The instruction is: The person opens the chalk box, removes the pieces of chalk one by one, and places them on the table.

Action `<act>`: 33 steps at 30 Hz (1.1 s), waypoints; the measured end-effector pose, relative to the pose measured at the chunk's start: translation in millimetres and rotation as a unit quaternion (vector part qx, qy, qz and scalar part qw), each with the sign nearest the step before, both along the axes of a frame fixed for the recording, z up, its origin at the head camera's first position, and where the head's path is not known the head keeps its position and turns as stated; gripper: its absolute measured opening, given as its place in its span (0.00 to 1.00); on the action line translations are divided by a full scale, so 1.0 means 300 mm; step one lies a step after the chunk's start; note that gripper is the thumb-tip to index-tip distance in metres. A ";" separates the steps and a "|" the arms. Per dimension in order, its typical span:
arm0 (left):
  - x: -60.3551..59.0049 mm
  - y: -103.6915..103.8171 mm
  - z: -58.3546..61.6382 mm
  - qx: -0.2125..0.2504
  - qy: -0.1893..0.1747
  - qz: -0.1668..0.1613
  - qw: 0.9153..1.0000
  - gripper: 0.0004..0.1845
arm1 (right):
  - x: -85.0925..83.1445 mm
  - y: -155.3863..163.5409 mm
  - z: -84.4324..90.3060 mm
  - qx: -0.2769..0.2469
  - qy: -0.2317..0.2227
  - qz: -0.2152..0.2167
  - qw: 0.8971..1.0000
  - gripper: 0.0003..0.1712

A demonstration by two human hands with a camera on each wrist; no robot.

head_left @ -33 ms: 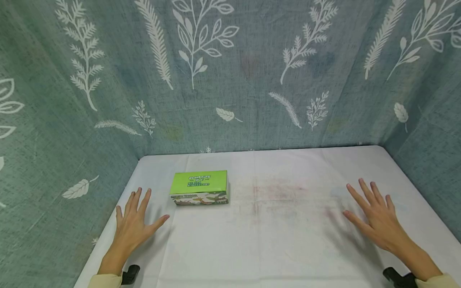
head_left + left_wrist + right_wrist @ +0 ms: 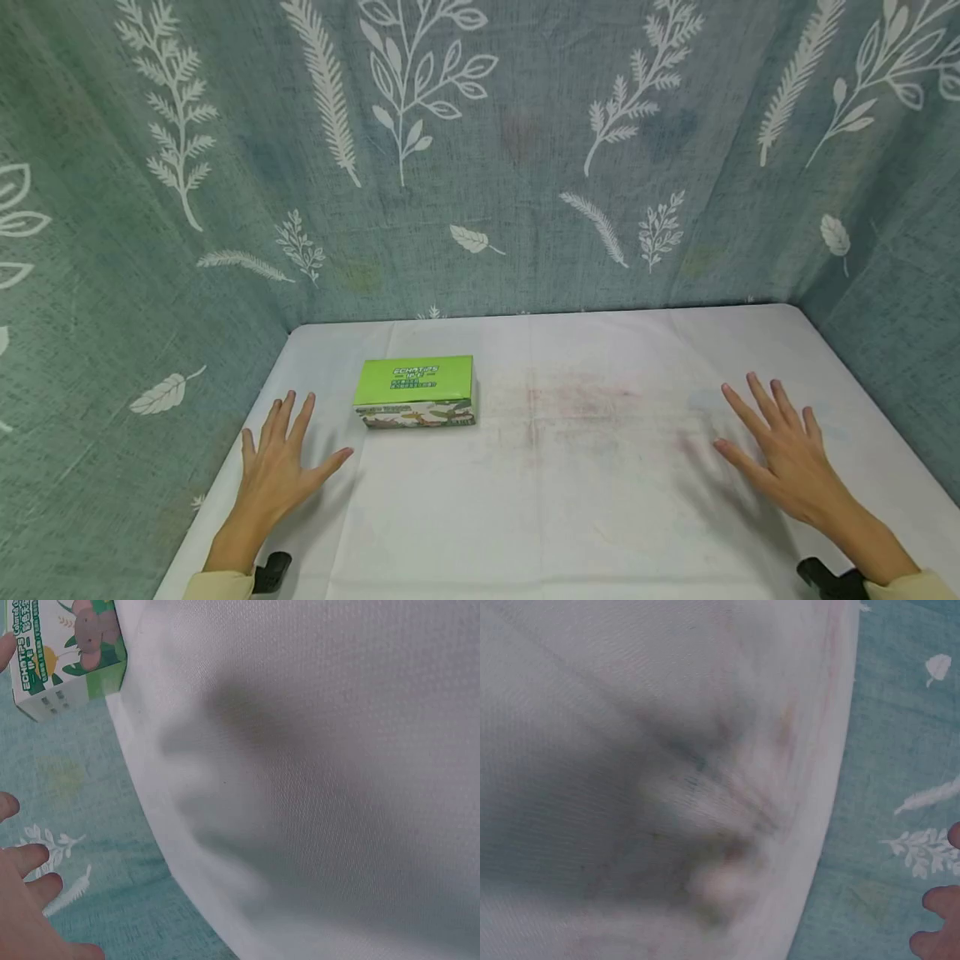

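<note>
A box with a bright green lid (image 2: 415, 379) and a patterned front lies on the white-covered table, left of the middle. In the left wrist view the same box (image 2: 71, 637) shows a cartoon elephant on its side. My left hand (image 2: 277, 471) is spread over the table's left part, its thumb pointing toward the box and apart from it. On the far right my right hand (image 2: 787, 458) is spread too, fingers straight, holding nothing. Both hands cast shadows on the cloth. Only some fingertips (image 2: 937, 900) show in the right wrist view.
The white tablecloth (image 2: 600, 517) has faint reddish stains near its middle. Grey-green curtains (image 2: 517, 242) with white leaf prints close in the back and both sides of the table. A dark wrist strap (image 2: 272, 572) sits below the left hand.
</note>
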State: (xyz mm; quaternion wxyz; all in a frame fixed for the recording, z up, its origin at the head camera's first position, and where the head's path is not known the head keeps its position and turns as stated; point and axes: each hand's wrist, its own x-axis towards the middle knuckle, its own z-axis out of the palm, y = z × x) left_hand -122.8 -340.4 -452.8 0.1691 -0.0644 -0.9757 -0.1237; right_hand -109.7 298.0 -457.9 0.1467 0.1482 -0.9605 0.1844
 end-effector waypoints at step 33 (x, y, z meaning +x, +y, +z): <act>-0.041 0.021 0.042 0.105 -0.015 -0.030 0.994 0.47 | -0.068 -0.145 0.095 -0.020 0.004 0.060 0.998 0.44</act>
